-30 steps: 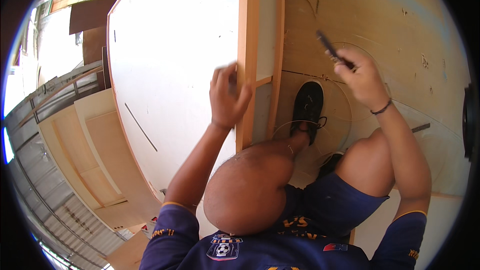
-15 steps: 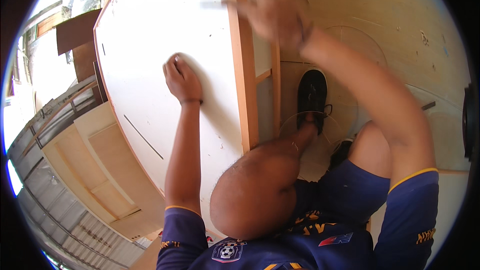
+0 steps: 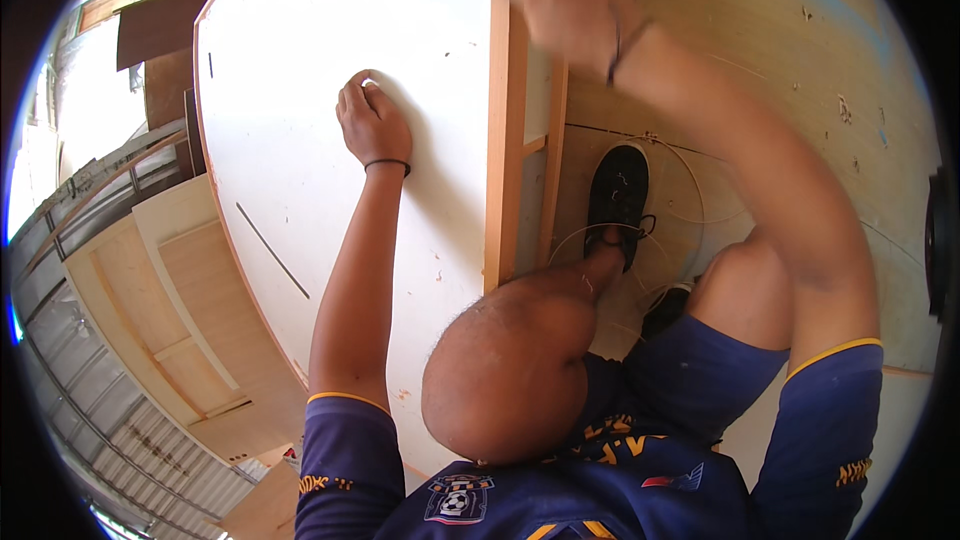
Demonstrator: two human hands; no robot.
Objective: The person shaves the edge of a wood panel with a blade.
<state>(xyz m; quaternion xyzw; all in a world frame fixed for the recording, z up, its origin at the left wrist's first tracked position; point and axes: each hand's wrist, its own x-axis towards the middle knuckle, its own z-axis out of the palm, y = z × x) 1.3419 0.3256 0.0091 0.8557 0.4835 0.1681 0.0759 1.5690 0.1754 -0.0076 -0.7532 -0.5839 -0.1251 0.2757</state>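
Observation:
A large white panel (image 3: 300,140) with a wood-coloured edge strip (image 3: 506,160) lies to my left. On its surface rests my left hand (image 3: 375,122), fingers curled and closed; whether anything is inside them is hidden. My right hand (image 3: 572,8) is smeared by motion over the far part of the edge strip. It seems closed round a thin grey tool, whose tip points left over the panel; the blur hides its exact kind. Small wood shavings lie scattered on the white surface.
My bent knee (image 3: 505,370) presses close to the panel's near end. One black shoe (image 3: 618,195) stands on the wooden surface beside the panel, with thin curled strips (image 3: 690,175) around it. Wooden frames (image 3: 160,310) stand at the far left.
The view has shifted a little, moving the panel and edge strip right in the picture. My left hand stays on the panel; my right hand is still blurred near the strip, the tool showing less.

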